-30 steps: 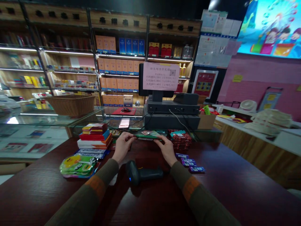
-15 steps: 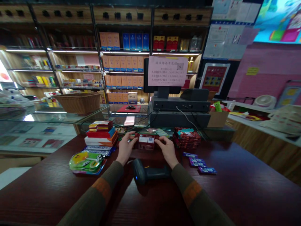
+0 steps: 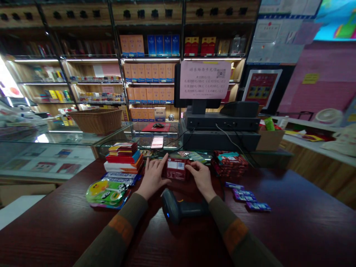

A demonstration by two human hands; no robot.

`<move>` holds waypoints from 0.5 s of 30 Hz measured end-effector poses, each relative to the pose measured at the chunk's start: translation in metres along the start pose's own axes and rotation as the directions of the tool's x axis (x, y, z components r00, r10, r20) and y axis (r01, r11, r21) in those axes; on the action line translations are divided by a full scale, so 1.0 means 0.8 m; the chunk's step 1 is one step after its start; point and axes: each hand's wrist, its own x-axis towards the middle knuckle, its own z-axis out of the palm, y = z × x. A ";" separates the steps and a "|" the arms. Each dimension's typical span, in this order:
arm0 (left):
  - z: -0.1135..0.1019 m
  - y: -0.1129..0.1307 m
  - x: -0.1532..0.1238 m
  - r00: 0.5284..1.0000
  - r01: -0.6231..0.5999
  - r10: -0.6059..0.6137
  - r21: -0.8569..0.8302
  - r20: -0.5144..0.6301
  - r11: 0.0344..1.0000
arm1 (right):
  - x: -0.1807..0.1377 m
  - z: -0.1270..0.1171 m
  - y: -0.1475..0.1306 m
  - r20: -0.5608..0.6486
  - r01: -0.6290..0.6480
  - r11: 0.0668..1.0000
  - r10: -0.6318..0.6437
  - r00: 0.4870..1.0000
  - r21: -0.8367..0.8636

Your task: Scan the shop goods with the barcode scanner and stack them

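Holding the red packet (image 3: 176, 169) near the far edge of the worktop (image 3: 294, 218), my right hand (image 3: 202, 178) pinches its right end, my left hand (image 3: 152, 177) spread wide beside its left.

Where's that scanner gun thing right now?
In the head view, the barcode scanner is at the lower middle, between the left sleeve and right sleeve, on the near side of the dark red box.

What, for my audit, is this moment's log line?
right hand: holds maroon rectangular packet; left hand: open, beside packet; grey plastic scanner: unheld
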 end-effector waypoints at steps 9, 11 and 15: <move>-0.004 0.006 -0.010 0.999 0.004 0.007 0.216 -0.047 0.976 | -0.008 0.011 -0.012 0.019 0.008 0.999 -0.007 1.000 -0.038; -0.003 0.005 -0.012 0.998 0.014 -0.002 0.222 -0.055 0.975 | -0.009 0.014 -0.012 0.030 0.013 0.999 -0.011 0.999 -0.046; -0.002 0.004 -0.015 0.998 0.031 -0.017 0.234 -0.061 0.972 | -0.012 0.018 -0.014 0.031 0.026 0.998 -0.025 0.999 -0.056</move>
